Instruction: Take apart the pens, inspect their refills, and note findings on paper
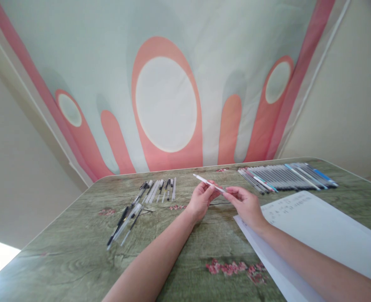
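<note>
Above the middle of the table, my left hand [202, 200] is closed round a slim white pen [204, 180], which slants with one end up to the left. My right hand [244, 205] pinches the pen's other end, near the left hand's fingertips. Whether that end is a separate part, I cannot make out. Close to my right forearm lies white paper [324, 230] with handwritten marks near its upper edge. Left of my left hand are loose pen parts [127, 222], black and clear, and a small row of clear tubes and refills [160, 189].
A long row of pens [276, 178], mostly grey with a few blue and white ones, lies at the back right. The table [66, 251] has a green wood-grain top with pink flower prints. Behind it hangs a pink and white patterned backdrop [166, 105].
</note>
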A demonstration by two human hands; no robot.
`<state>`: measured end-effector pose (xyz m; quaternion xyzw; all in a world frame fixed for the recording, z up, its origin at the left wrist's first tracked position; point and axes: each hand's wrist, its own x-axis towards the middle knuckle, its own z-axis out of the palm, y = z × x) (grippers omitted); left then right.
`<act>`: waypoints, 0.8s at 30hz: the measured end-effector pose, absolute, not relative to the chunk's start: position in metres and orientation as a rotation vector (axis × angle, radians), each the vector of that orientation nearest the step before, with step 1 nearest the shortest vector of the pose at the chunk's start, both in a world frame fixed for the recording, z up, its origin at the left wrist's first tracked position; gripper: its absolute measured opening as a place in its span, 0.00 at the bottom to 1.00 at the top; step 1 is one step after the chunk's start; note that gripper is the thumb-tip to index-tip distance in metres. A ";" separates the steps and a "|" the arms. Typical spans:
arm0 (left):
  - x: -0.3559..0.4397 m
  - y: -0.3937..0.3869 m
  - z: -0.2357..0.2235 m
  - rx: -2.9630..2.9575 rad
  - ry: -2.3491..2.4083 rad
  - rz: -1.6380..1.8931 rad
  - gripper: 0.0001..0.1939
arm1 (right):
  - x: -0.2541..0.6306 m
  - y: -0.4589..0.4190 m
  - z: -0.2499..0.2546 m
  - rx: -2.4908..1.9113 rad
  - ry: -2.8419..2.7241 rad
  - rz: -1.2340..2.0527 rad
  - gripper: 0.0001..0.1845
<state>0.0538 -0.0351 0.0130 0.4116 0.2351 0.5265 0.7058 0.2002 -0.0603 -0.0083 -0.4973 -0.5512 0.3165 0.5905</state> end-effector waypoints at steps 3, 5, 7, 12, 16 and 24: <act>0.053 -0.035 0.012 0.924 0.522 1.151 0.13 | 0.199 -0.060 -0.008 -1.094 -1.249 0.872 0.17; 0.052 -0.034 0.011 0.933 0.512 1.145 0.13 | 0.199 -0.059 -0.007 -1.062 -1.230 0.956 0.16; 0.051 -0.034 0.010 0.944 0.500 1.134 0.13 | 0.200 -0.057 -0.008 -1.054 -1.209 1.015 0.15; 0.051 -0.034 0.009 0.967 0.518 1.112 0.13 | 0.202 -0.054 -0.010 -1.015 -1.117 1.198 0.14; 0.051 -0.033 0.009 1.022 0.531 1.106 0.14 | 0.205 -0.054 -0.010 -0.949 -1.007 1.407 0.14; 0.050 -0.034 0.010 1.137 0.483 1.076 0.12 | 0.215 -0.048 -0.012 -0.820 -0.846 1.729 0.09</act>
